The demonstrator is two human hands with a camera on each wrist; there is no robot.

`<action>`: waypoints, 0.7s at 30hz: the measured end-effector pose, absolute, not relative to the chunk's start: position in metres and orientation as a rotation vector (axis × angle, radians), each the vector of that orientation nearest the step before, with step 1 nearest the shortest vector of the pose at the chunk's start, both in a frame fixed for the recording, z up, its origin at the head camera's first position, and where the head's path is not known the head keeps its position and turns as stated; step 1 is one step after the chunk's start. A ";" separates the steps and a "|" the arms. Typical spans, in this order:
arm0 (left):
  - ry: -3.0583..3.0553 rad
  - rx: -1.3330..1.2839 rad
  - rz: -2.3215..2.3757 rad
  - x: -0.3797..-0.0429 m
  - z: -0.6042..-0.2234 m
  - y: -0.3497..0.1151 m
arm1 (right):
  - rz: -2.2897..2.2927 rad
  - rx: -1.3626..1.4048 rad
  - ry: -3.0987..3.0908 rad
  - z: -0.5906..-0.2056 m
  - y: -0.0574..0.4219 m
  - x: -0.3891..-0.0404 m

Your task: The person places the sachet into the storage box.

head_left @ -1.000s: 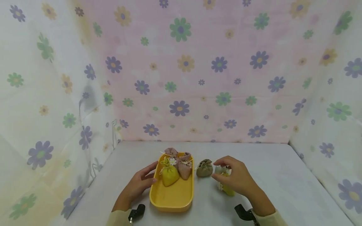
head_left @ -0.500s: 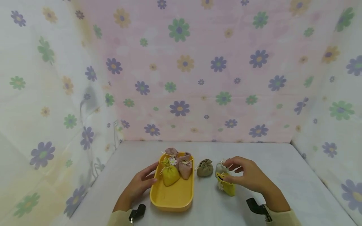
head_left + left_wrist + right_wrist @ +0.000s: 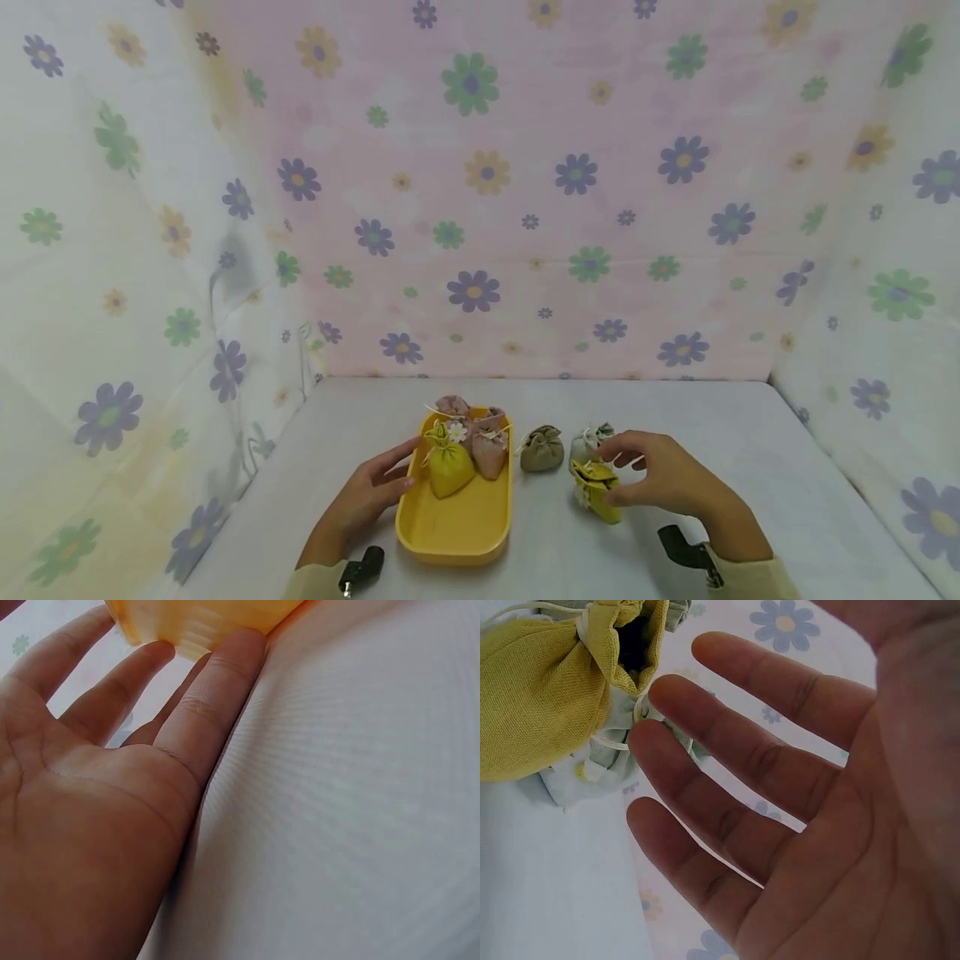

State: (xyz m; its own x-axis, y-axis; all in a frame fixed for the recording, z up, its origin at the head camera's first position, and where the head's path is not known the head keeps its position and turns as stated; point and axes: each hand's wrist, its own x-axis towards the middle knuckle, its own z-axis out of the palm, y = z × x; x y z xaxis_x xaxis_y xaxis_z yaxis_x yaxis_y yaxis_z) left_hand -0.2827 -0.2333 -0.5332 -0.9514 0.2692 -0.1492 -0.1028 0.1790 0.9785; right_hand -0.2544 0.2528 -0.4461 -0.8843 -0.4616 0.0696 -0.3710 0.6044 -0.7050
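Note:
My left hand (image 3: 367,493) rests against the left side of a yellow tray (image 3: 453,527); in the left wrist view its extended fingertips touch the tray wall. Inside the tray lie a yellow drawstring pouch (image 3: 451,475) with a white flower and two dusty-pink pouches (image 3: 491,455). My right hand (image 3: 671,477) is just right of a second yellow pouch (image 3: 602,505) and a pale grey-green pouch (image 3: 584,447). In the right wrist view its fingers are spread, apart from the yellow pouch (image 3: 540,701), with nothing held.
An olive-brown pouch (image 3: 542,450) sits between the tray and the right-hand pouches. All stand on a white-covered table (image 3: 795,500). Flower-printed cloth (image 3: 525,150) rises behind and along both sides.
My right hand has moved right from over the pouches, uncovering the yellow and grey-green ones. The left hand, the tray and the pouches have stayed in place.

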 end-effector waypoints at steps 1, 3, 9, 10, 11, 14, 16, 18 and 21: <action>2.165 0.162 1.841 -0.283 -0.534 -0.233 | -1.141 -0.708 2.699 -0.446 0.253 -0.255; 2.158 0.161 1.847 -0.284 -0.534 -0.233 | -1.134 -0.720 2.682 -0.446 0.254 -0.255; 2.140 0.186 1.859 -0.285 -0.535 -0.234 | -1.134 -0.756 2.639 -0.450 0.257 -0.257; 2.143 0.197 1.857 -0.285 -0.535 -0.234 | -1.132 -0.764 2.636 -0.450 0.258 -0.257; 2.140 0.203 1.856 -0.286 -0.535 -0.233 | -1.131 -0.771 2.632 -0.450 0.258 -0.258; 2.144 0.201 1.848 -0.287 -0.534 -0.233 | -1.130 -0.778 2.612 -0.452 0.260 -0.259; 2.148 0.199 1.846 -0.287 -0.534 -0.232 | -1.126 -0.776 2.599 -0.454 0.260 -0.261; 2.149 0.183 1.848 -0.286 -0.535 -0.233 | -1.119 -0.775 2.592 -0.456 0.259 -0.262; 2.139 0.164 1.855 -0.283 -0.535 -0.233 | -1.098 -0.778 2.598 -0.459 0.257 -0.263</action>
State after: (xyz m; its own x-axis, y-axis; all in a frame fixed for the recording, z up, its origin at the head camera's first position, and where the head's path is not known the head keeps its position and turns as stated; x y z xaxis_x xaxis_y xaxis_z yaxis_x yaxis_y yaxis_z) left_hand -0.2835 -0.2328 -0.5355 -0.9472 0.2819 -0.1528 -0.1115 0.1574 0.9812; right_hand -0.2627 0.2567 -0.4592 -0.8369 -0.5474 0.0073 -0.3867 0.5817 -0.7157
